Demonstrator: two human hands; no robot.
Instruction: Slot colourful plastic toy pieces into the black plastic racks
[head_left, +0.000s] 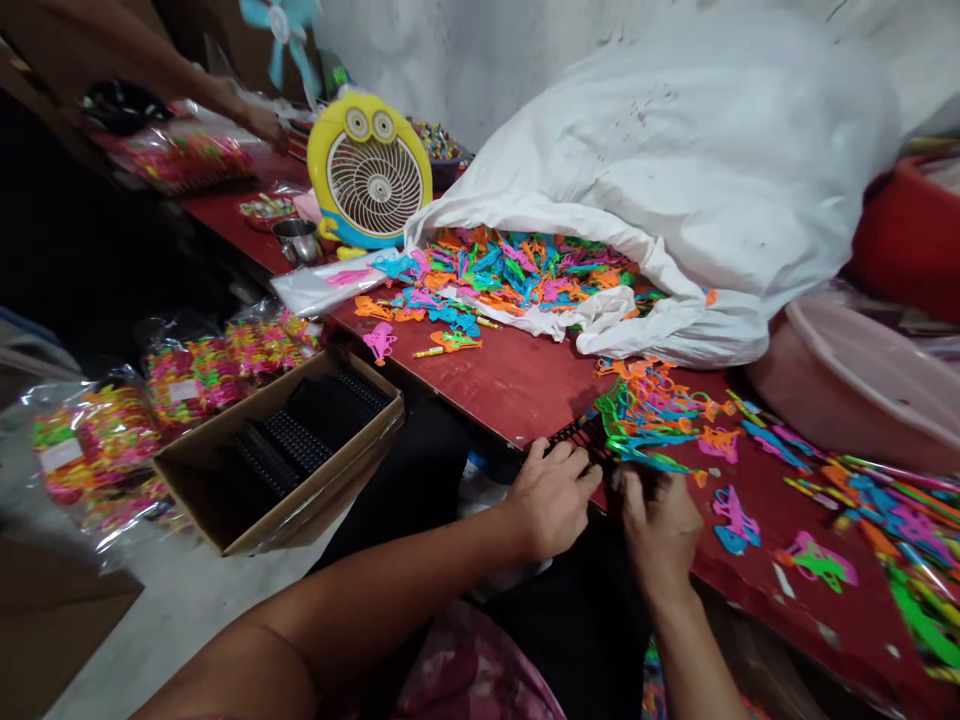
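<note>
Two bare hands at the near edge of a red tabletop (495,382). One black perforated holder (576,434), partly visible just beyond the left hand (553,500), at that edge; its visible part runs rightward from the left fingers to a heap of coloured plastic toy pieces (645,408), which hides the remainder, so its full long axis cannot be told.

Left hand: nearer to the holder's exposed end, fingers bent over it; whether clenched on it or merely resting, cannot tell. Right hand (664,525): thumb raised, fingers curled, directly on the near side of the heap; any grasp hidden.

Edges and room: table edge slanting from far left to near right, passing beneath both hands; strip of red surface between left hand and the mouth of a white sack (697,150). To the right, several loose pieces, then a pink basin (847,385), narrowing the space. Below the edge, left side: one open cardboard carton (322,492) of black perforated strips (300,440), well apart from the hands.
</note>
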